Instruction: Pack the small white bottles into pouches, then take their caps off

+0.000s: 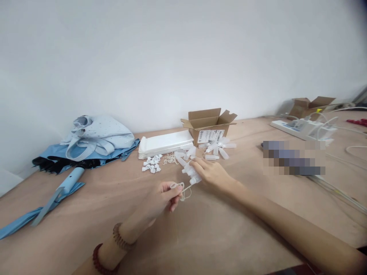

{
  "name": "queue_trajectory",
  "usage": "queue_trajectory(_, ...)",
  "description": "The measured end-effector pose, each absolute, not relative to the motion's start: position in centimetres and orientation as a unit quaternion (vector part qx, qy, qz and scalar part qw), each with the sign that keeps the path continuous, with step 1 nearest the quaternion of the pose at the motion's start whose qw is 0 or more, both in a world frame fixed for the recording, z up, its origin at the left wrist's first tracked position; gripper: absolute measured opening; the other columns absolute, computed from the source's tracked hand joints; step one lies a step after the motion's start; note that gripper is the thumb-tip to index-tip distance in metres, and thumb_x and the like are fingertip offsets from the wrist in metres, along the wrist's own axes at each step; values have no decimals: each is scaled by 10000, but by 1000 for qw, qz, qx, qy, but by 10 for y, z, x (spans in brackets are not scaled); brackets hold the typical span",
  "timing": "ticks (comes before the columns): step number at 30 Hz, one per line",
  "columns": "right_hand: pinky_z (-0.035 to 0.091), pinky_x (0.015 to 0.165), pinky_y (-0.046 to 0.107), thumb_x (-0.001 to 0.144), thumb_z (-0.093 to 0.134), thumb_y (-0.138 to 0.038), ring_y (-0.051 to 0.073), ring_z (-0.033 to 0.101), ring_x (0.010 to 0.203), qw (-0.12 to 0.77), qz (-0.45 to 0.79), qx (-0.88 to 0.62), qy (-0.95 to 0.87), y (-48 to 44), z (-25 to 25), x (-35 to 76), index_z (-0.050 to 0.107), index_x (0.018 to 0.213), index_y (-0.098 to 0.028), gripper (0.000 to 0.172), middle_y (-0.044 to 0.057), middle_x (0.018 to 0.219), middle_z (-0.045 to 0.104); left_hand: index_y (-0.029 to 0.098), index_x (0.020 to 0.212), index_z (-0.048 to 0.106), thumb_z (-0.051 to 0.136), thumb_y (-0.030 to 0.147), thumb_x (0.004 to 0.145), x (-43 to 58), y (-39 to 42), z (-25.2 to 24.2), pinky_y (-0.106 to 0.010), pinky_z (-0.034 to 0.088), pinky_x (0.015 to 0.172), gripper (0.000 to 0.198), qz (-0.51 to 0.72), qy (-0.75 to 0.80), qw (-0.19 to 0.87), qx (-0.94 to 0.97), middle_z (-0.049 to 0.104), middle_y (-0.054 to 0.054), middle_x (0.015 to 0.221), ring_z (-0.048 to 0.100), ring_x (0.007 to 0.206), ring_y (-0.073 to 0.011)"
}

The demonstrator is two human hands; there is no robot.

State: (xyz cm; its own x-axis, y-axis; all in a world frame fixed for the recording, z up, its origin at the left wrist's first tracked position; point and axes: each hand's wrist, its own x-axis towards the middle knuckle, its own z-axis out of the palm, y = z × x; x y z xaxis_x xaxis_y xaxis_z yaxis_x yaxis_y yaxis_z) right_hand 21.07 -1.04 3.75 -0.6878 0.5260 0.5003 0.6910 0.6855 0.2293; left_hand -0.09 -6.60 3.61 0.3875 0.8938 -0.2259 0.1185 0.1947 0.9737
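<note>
**Right hand (210, 175) resting on translucent plastic bottles (189, 170), left hand (160, 199) pinching a thin cord loop (180, 192)**

I'm seeing the translucent plastic bottles lying in a loose heap just below the middle of the frame, tilted across one another. More of the same bottles (218, 149) are lying scattered just in front of an open cardboard box (208, 124). The right hand is reaching in from the lower right with its fingers extended over the heap and touching it, though I can't tell whether it's gripping a bottle. The left hand is coming in from the lower left, closed in a pinch on the loop, very near the heap. Two bead bracelets (114, 244) are circling that wrist.

Just left of the heap, a tangle of thin cream cords (170, 159) and a cluster of small white plastic caps (151, 164) are lying on the wooden tabletop (218, 236). A stack of flat white trays (164, 144) is sitting behind them, beside the box. Toward the left edge, a light-blue folded umbrella (71, 179) and a pale blue cloth (100, 133) are lying together. At the upper right, a white power strip (292, 128) with white cables is sitting near a second cardboard box (312, 107), and a pixelated patch (294, 157) is hiding whatever lies on the table there.
</note>
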Motion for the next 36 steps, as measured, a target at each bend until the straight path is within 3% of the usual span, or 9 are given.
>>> queue_trajectory(3, 367, 507, 245, 827, 396, -39, 203, 578, 825, 203, -250, -375, -870, 5, 40, 226, 518, 1079, -125, 294, 114, 1002, 613, 169, 601, 464, 508, 497, 829, -2, -64, 33, -200, 229, 390, 401, 312, 501, 560, 581, 415, 56, 489, 343, 370, -51)
queue_trajectory(7, 338, 497, 247, 747, 448, -48, 204, 583, 788, 233, -222, -453, -832, 18, 46, 247, 516, 1069, -131, 339, 122, 1024, 612, 181, 585, 438, 457, 509, 847, -4, -62, 32, -206, 205, 389, 421, 289, 532, 496, 622, 368, 71, 436, 292, 356, -56)
queue_trajectory(13, 426, 675, 260, 719, 565, -129, 204, 599, 863, 314, 38, -378, -870, 0, 47, 234, 518, 1076, -169, 362, 80, 1036, 632, 176, 692, 507, 385, 494, 885, -4, -59, 20, -204, 285, 433, 392, 269, 520, 459, 668, 499, 49, 522, 391, 420, -75)
queue_trajectory(19, 431, 693, 240, 620, 620, -95, 171, 608, 834, 294, 212, -298, -883, -17, 53, 218, 593, 962, -213, 363, 7, 942, 659, 175, 724, 546, 353, 456, 914, -5, -65, 32, -227, 312, 497, 391, 241, 516, 359, 739, 507, 33, 585, 436, 509, -97)
queue_trajectory(22, 421, 669, 235, 601, 630, -95, 166, 607, 790, 315, 224, -327, -862, -16, 53, 218, 601, 921, -193, 336, 6, 897, 662, 181, 742, 557, 437, 413, 889, -5, -69, 35, -248, 323, 536, 300, 227, 517, 237, 791, 522, 21, 625, 463, 566, -119)
queue_trajectory(24, 412, 654, 235, 609, 622, -104, 165, 603, 761, 332, 211, -347, -851, -14, 52, 218, 601, 914, -185, 316, 8, 876, 661, 186, 860, 568, 526, 420, 841, -6, -70, 31, -261, 355, 562, 239, 233, 517, 178, 804, 565, 3, 724, 496, 614, -137)
queue_trajectory(29, 414, 690, 249, 632, 625, -137, 185, 599, 822, 359, 167, -367, -842, -10, 43, 217, 578, 961, -187, 336, 28, 918, 652, 218, 1204, 475, 628, 512, 756, -6, -69, 21, -314, 459, 698, 557, 221, 473, 121, 844, 537, -85, 1086, 549, 910, -229)
queue_trajectory(34, 418, 717, 261, 666, 608, -154, 193, 597, 863, 356, 142, -363, -849, -11, 35, 212, 546, 1012, -187, 353, 45, 969, 646, 218, 1054, 576, 477, 380, 896, 1, -70, 22, -280, 463, 698, 247, 166, 407, 125, 890, 537, -58, 1014, 559, 804, -166)
queue_trajectory(36, 415, 715, 259, 675, 599, -152, 191, 596, 865, 348, 142, -364, -852, -13, 33, 211, 539, 1023, -190, 355, 48, 991, 643, 203, 977, 598, 422, 298, 927, 3, -71, 20, -254, 451, 678, 207, 174, 395, 144, 891, 559, -44, 963, 556, 748, -139)
